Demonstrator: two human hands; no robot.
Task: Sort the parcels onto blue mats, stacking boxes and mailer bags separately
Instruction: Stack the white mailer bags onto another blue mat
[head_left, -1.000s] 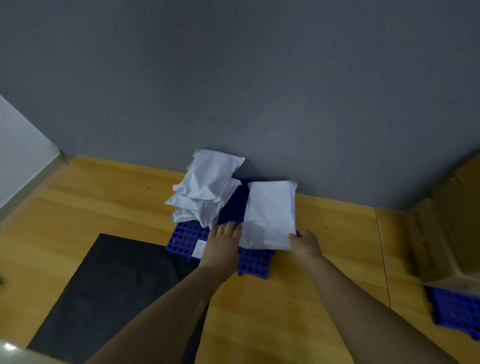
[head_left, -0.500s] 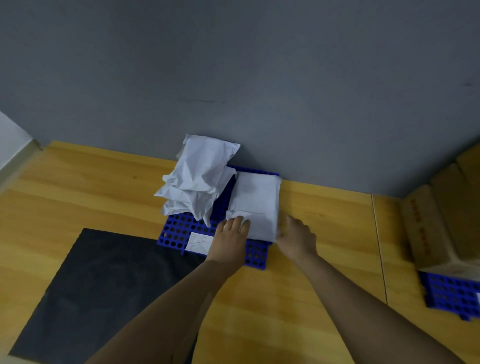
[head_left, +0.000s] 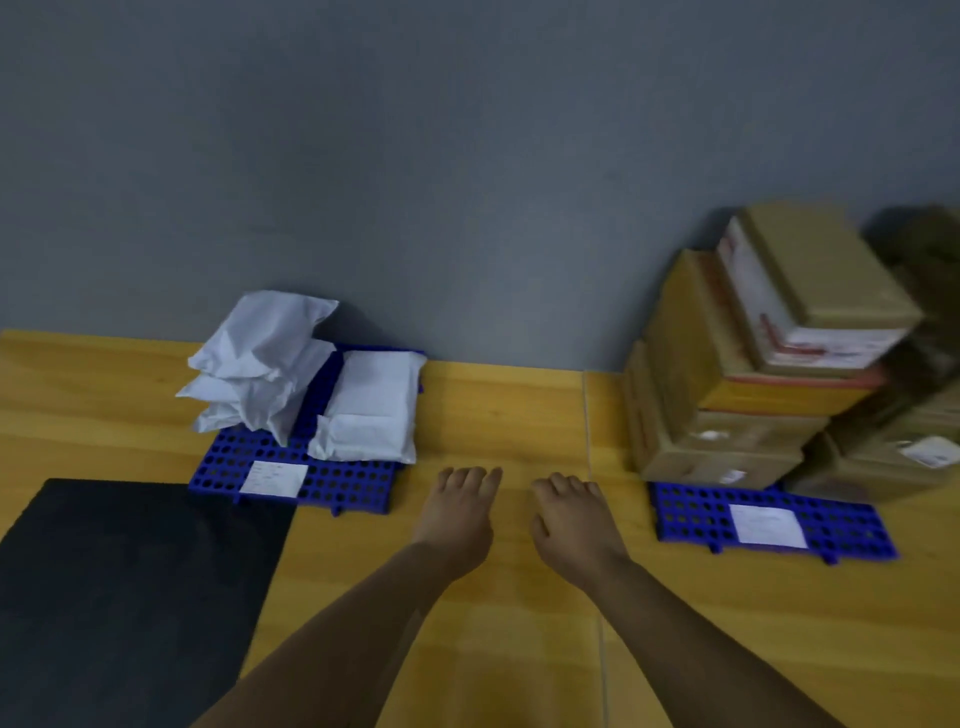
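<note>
A blue perforated mat (head_left: 332, 480) lies by the grey wall with a pile of white mailer bags (head_left: 260, 364) on its left side. A single flat white mailer bag (head_left: 371, 410) rests on its right side. To the right, a second blue mat (head_left: 691, 514) carries a stack of brown cardboard boxes (head_left: 753, 364). My left hand (head_left: 460, 512) and my right hand (head_left: 569, 519) hover over the wooden floor between the two mats, fingers apart, holding nothing.
A black sheet (head_left: 130, 587) covers the floor at the lower left. White paper labels (head_left: 272, 478) lie on the front of each mat. The grey wall (head_left: 467, 182) runs right behind both mats. More dark parcels (head_left: 930, 322) sit at the far right.
Both hands let go of the flat white mailer bag, which now lies on the mat's right side, and drew back to the right. The view swung right, revealing the box stack.
</note>
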